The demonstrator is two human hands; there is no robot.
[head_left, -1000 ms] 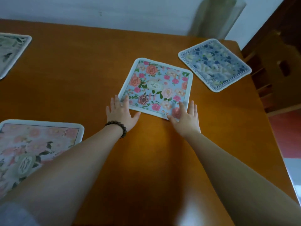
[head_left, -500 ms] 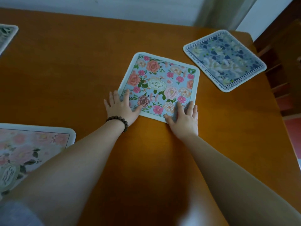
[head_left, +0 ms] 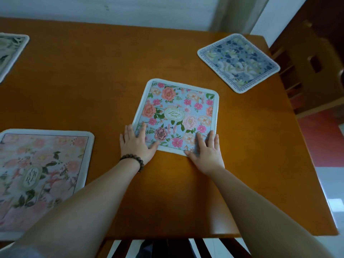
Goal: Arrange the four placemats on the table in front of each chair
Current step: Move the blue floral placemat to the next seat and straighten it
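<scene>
Blue floral placemat [head_left: 178, 116] flat on table [head_left: 93, 81]; left hand [head_left: 136, 145], right hand [head_left: 205, 150] splayed flat on near corners, gripping nothing

Single head-worn wide-angle view, looking forward and steeply down from above the near edge of the wooden table [head_left: 93, 75]. The near edge crosses the frame low, with dark chair slats [head_left: 201, 247] beneath it at 6 o'clock. Both forearms enter from the bottom corners and reach toward centre, where the left hand [head_left: 136, 144] and right hand [head_left: 206, 151] lie close to the lens. The wall [head_left: 130, 10] bounds the table's far edge at 12 o'clock; a wooden chair [head_left: 316, 71] stands at 2 o'clock. Straight edges bow toward the margins. No second view shares the scene.
</scene>
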